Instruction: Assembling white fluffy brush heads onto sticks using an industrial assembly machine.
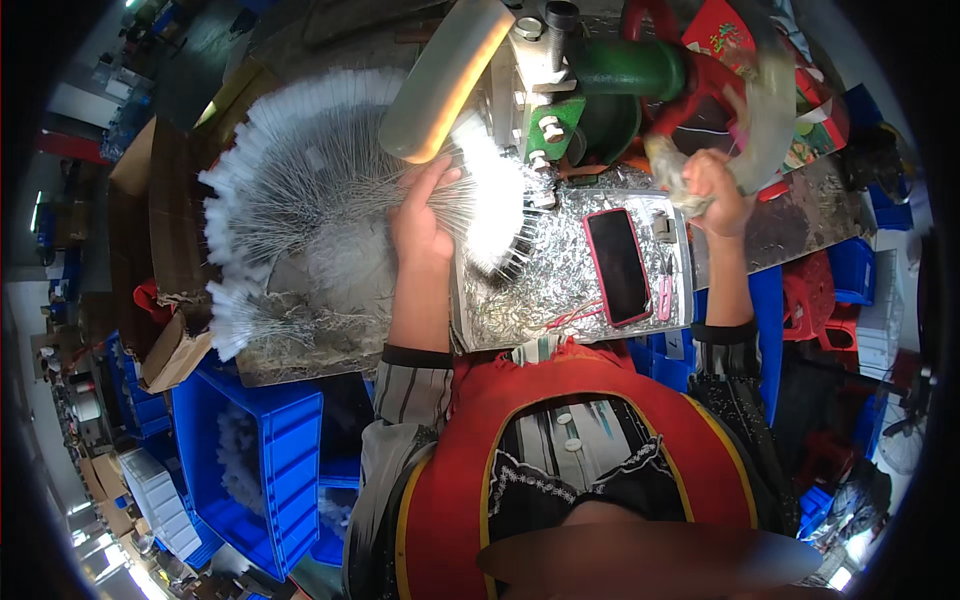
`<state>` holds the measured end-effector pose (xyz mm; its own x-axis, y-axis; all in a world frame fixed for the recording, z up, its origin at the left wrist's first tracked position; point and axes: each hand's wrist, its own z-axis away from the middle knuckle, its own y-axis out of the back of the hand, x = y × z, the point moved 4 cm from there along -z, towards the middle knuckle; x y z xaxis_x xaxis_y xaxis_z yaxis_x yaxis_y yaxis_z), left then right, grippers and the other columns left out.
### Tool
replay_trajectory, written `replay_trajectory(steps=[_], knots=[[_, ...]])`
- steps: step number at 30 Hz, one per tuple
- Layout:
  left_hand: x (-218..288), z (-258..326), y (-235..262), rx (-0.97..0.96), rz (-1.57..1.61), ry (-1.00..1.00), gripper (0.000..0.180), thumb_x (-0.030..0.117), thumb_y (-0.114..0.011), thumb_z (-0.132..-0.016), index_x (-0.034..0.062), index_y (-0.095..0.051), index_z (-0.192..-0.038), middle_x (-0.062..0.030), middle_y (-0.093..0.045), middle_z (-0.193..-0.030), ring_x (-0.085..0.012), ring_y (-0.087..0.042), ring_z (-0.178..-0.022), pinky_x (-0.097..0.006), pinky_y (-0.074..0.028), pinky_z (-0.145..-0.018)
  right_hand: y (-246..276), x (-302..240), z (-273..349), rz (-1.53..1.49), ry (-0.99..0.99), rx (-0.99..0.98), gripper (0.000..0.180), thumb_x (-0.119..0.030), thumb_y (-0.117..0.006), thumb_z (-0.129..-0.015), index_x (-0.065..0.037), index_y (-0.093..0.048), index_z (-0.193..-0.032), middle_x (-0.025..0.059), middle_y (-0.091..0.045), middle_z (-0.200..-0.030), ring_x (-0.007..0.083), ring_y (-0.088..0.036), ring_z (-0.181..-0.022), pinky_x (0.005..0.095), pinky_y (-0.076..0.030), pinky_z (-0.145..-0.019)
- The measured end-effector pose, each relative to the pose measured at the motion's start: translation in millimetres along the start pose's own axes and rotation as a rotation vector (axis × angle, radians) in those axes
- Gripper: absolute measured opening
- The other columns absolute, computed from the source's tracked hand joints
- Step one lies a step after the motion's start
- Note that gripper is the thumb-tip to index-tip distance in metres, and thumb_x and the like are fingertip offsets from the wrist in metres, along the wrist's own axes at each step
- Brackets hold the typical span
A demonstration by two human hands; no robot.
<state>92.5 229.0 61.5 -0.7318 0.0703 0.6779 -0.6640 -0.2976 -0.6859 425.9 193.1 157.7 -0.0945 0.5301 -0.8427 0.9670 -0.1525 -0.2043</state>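
My left hand (425, 220) is closed around thin grey wires (300, 190), beneath a glowing lamp (445, 85). White ends tip these wires, which fan out widely over the left of the bench. Some white tips (490, 215) glare in the lamplight just right of the hand. At the right, my right hand (715, 190) grips the wrapped handle (680, 180) at the rim of a red wheel (665, 110), slightly blurred. The wheel joins a green hand press (625, 70) with bolts on its front. What lies between my left fingertips is hard to make out.
A phone in a red case (618, 265) lies on a shiny silver tray (560, 300), next to a small pink-handled tool (665, 297). Blue bins (290, 470) stand below the bench, left. Cardboard (180, 210) borders the bench's left side. A red box (720, 35) stands behind the wheel.
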Motion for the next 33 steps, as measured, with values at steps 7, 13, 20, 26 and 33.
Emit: replay_trajectory(steps=[7,13,20,26,33], knots=[[7,-4,-6,-0.045,-0.076,-0.027,0.035,-0.003,-0.059,-0.075,-0.0073,-0.046,-0.107,-0.0178,-0.06,-0.092,-0.0237,-0.061,-0.078,-0.033,-0.051,-0.07,-4,-9,-4,0.062,-0.197,-0.021,0.026,-0.001,-0.051,-0.073,-0.003,-0.045,-0.047,0.0068,-0.044,-0.047,0.0161,-0.046,-0.047,0.0291,-0.041,-0.056],[2,-5,-8,0.015,-0.02,-0.025,0.033,-0.005,-0.059,-0.073,-0.0082,-0.049,-0.104,-0.0172,-0.06,-0.09,-0.023,-0.061,-0.076,-0.032,-0.052,-0.068,-7,-30,-13,0.063,-0.339,0.117,0.024,-0.004,-0.054,-0.072,-0.002,-0.047,-0.049,0.0058,-0.043,-0.046,0.016,-0.044,-0.043,0.0287,-0.04,-0.052],[-1,-10,-6,0.02,0.011,-0.03,0.026,-0.003,-0.059,-0.075,-0.0078,-0.052,-0.099,-0.0175,-0.06,-0.092,-0.0227,-0.06,-0.077,-0.032,-0.052,-0.07,0,-7,-3,0.071,-0.157,0.087,0.02,-0.004,-0.055,-0.073,0.0,-0.049,-0.054,0.0049,-0.042,-0.046,0.0157,-0.044,-0.044,0.0287,-0.04,-0.053],[4,-2,-6,-0.098,-0.106,0.041,0.023,0.004,-0.057,-0.08,-0.0045,-0.053,-0.1,-0.0165,-0.06,-0.091,-0.022,-0.061,-0.077,-0.032,-0.052,-0.07,-1,3,-1,0.092,-0.041,0.129,0.024,-0.003,-0.052,-0.075,-0.002,-0.046,-0.051,0.0044,-0.041,-0.046,0.0161,-0.043,-0.044,0.0304,-0.04,-0.055],[7,10,12,-0.339,-0.229,0.216,0.018,0.005,-0.055,-0.081,-0.0018,-0.055,-0.098,-0.0157,-0.061,-0.088,-0.0202,-0.06,-0.078,-0.032,-0.052,-0.07,-10,-27,-12,0.04,-0.3,0.101,0.022,0.0,-0.054,-0.071,-0.002,-0.048,-0.05,0.0052,-0.043,-0.045,0.0155,-0.045,-0.044,0.0289,-0.039,-0.05]])
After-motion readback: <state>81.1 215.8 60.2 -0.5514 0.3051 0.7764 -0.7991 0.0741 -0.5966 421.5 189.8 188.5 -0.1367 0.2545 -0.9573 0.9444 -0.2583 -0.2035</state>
